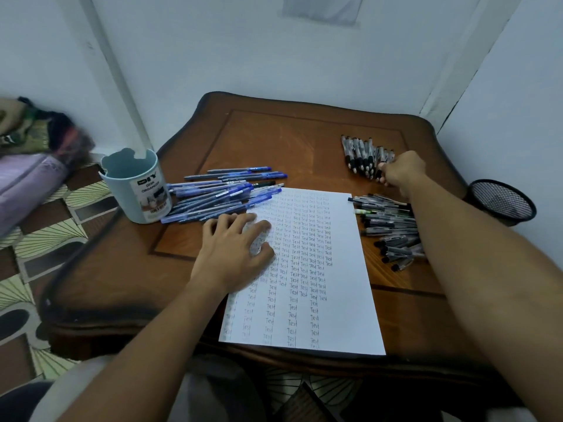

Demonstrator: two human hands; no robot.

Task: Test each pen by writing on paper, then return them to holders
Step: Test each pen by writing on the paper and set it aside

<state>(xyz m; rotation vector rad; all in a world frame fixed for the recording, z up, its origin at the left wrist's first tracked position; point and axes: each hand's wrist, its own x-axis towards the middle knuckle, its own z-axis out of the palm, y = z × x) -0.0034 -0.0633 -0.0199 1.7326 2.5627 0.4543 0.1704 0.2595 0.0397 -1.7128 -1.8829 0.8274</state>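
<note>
A white sheet of paper (307, 269) lies lengthwise on a brown wooden table (274, 141), its near edge reaching the table's near rim. Columns of the handwritten word "Test" cover most of it, dense at the far end and sparser toward the near edge, with a bare margin down its right side.

The left hand (234, 251) rests flat on the paper's left edge, fingers spread and holding nothing. Just beyond its fingertips lies a heap of blue pens (225, 196), capped and crisscrossed, the nearest ones overlapping the paper's far left corner. To the left of that heap stands a pale blue holder (137, 187), labelled "DIY Desk Organizer", close to the table's left rim.

The right hand (402, 169) reaches past the paper's far right corner, fingers curled in at the end of a row of black-grip pens (365, 156); whether they are clamped on a pen I cannot tell. Nearer than this hand, beside and partly under the forearm, lies a second pile of black pens (390, 226), touching the paper's right edge. To the right of the forearm, at the table's right rim, sits a black mesh holder (502, 202).

Bare wood lies open beyond both hands in the far middle, and near the left wrist.
</note>
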